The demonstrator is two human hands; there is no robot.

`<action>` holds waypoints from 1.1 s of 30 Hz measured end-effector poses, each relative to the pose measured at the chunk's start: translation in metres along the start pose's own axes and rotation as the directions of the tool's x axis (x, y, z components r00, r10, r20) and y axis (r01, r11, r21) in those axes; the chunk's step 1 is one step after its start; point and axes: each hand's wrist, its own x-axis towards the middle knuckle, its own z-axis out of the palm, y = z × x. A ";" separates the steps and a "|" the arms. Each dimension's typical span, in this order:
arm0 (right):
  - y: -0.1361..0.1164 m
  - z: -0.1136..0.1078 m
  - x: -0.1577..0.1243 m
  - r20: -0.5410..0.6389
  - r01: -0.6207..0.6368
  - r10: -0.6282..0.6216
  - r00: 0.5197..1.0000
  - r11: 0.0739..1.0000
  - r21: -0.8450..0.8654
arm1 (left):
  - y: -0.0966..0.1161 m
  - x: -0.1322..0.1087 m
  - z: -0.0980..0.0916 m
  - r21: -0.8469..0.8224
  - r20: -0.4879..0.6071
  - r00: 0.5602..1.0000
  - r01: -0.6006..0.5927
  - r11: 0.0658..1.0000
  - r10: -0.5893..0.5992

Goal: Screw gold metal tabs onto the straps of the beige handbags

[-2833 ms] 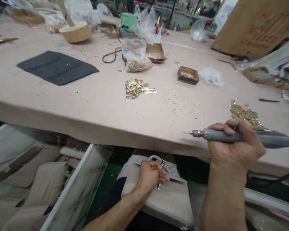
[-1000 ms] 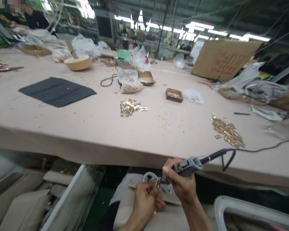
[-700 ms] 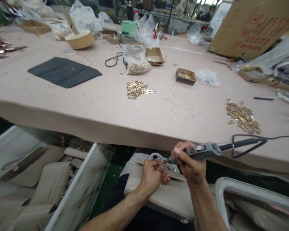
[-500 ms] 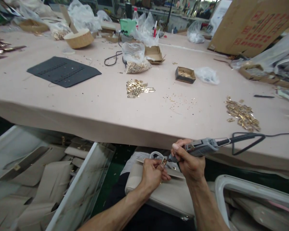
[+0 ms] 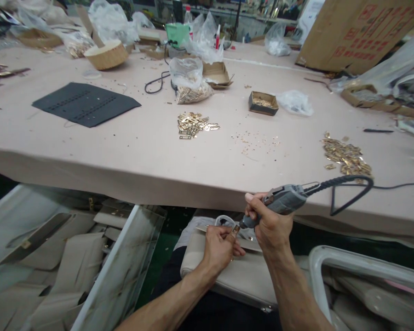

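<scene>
Head camera: we look forward and down across the table (image 5: 152, 151).
Near edge (image 5: 124, 185): close, below and ahead of us.

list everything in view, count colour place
table: one, pinkish, middle
bag: one, beige, bottom centre
fitting: one, gold, above bag
tool: one, grey, at fitting
metal piles: two, gold, centre and right
sheet: one, black, left
sack: one, clear, centre
small box: one, dark, right of sack
tray: one, brown, behind sack
carton: one, brown, back right
roll: one, tan, back left
device: one, green, back
bottle: one, red-capped, back
bins: two, white, bottom left and right
left hand: one, pinching fitting
right hand: one, gripping tool
</scene>
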 end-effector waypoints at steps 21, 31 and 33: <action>-0.040 -0.028 0.004 0.313 0.053 -0.075 0.947 0.996 0.076 | 0.002 0.002 0.001 -0.099 0.022 1.000 0.013 0.995 -0.011; -0.078 -0.053 0.108 -0.027 0.004 0.012 1.000 0.845 0.535 | 0.001 0.005 0.005 0.359 -0.013 0.991 -0.118 0.926 0.131; -0.077 -0.056 0.134 -0.053 0.015 0.022 0.998 0.791 0.611 | -0.004 0.011 0.005 0.482 0.000 0.980 -0.173 0.859 0.197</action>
